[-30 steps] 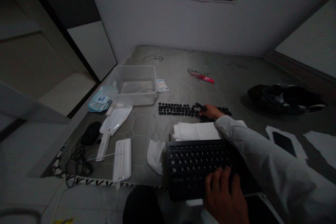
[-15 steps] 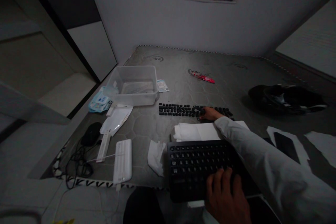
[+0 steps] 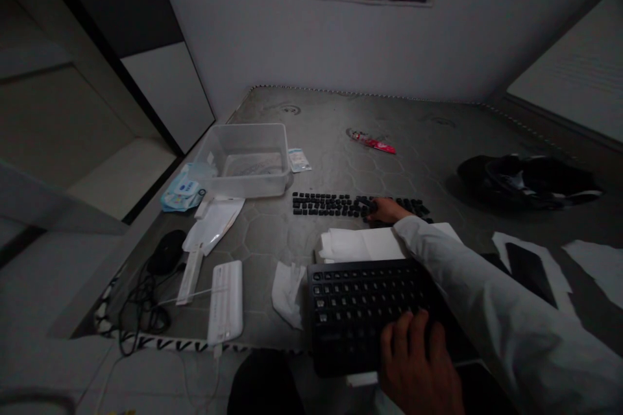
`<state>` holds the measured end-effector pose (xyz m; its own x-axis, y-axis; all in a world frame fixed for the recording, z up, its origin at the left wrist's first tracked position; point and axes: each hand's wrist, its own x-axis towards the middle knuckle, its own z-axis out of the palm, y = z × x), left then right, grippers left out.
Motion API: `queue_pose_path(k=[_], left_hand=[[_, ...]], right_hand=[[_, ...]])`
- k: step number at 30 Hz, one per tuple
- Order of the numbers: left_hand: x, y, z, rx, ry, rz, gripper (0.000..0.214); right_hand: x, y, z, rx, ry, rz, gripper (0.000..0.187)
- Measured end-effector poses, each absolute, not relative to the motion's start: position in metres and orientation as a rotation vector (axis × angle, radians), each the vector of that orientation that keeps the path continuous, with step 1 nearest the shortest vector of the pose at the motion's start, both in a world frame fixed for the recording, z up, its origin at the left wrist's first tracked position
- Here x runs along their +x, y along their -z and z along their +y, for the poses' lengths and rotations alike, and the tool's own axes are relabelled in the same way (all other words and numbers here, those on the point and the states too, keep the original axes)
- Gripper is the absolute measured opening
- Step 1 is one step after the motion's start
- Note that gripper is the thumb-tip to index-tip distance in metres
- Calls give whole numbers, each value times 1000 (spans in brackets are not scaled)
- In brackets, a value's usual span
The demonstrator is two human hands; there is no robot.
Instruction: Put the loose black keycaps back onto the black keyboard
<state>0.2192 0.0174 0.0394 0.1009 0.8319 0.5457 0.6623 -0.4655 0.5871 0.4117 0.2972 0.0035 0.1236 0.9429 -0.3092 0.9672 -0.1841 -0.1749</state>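
Observation:
A black keyboard (image 3: 360, 311) lies tilted at the front, with bare sockets showing where its keycaps are off. Over its near right part my left hand (image 3: 418, 363) holds it, fingers bent on top and the thumb hidden. My right arm crosses above the keyboard to rows of loose black keycaps (image 3: 326, 203) laid out on the grey quilted surface (image 3: 272, 227). Among those rows my right hand (image 3: 388, 210) is closed, its fingertips pinched at a dark keycap (image 3: 372, 206). White paper (image 3: 360, 245) sits between the rows and the keyboard.
A clear plastic bin (image 3: 243, 188) stands left, near a blue wipes pack (image 3: 182, 191). A mouse (image 3: 166, 251), a white power bank (image 3: 226, 301) with a cable, and crumpled tissue (image 3: 288, 295) lie closer. Rightward are a phone (image 3: 529, 272) and a black bag (image 3: 530, 185); a red packet (image 3: 379, 144) lies behind.
The whole view has shifted slightly. Both hands stay in nearly the same places, the left on the keyboard and the right at the keycaps.

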Motion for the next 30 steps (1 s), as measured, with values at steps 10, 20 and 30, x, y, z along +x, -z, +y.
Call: queue_pose_path(k=[10, 20, 30], left_hand=[[223, -34, 13, 2099, -1344, 1529, 19], [200, -45, 14, 2271, -1120, 1300, 34], [197, -53, 15, 2377, -1129, 1259, 33]], right_hand=[[410, -12, 293, 2379, 548, 1965, 27], [394, -88, 243, 2742, 76, 2167, 41], [385, -144, 86, 3397, 764, 2398, 41]])
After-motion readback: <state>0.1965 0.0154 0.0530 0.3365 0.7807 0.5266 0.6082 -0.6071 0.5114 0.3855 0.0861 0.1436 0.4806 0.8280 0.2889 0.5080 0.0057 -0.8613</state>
